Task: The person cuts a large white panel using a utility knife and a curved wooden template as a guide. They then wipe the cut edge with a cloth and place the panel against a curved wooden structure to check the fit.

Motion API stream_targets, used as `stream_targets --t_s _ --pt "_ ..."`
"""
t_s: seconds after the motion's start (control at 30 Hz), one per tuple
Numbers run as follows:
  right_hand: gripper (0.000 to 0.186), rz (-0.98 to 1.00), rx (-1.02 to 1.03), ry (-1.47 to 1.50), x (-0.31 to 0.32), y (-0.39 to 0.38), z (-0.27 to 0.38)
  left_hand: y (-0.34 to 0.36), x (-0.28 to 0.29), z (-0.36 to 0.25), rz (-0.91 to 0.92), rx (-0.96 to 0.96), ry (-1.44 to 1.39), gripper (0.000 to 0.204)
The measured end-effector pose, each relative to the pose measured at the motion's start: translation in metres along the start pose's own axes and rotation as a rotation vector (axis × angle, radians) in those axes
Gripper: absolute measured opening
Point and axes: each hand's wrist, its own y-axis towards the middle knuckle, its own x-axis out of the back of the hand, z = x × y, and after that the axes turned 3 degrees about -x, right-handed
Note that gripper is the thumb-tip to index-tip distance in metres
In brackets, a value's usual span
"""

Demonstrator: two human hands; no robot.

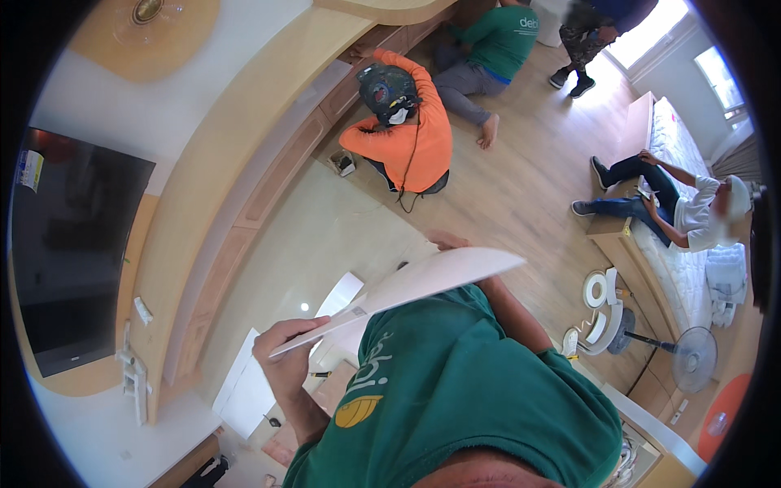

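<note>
A thin white board point(407, 286) with a curved outline is held tilted in front of my chest. My left hand point(289, 346) grips its pointed left end, thumb on top and fingers beneath. A small grey mark shows on its edge near that hand. My right hand point(447, 239) is at the board's far side, with the right forearm passing behind it. Part of that hand shows past the upper edge; the board hides the rest. The board covers part of my green shirt.
A person in orange point(419, 134) crouches by the long curved cabinet point(268, 191); another in green point(504, 41) sits beyond. Someone stands near the bright doorway; another sits on the bed point(679, 146). A standing fan point(695, 360) and white ring pieces point(595, 289) are at right, a television point(77, 252) at left.
</note>
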Motion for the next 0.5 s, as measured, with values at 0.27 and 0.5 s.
stream_targets --t_s 0.27,0.5 --pt "0.043 0.407 0.372 -0.062 -0.001 0.071 0.0 0.033 0.012 0.0 -0.251 -0.039 -0.05 0.011" --pt "0.042 0.51 0.355 0.004 0.039 0.106 0.005 0.052 -0.024 -0.007 -0.365 -0.051 0.042 0.014"
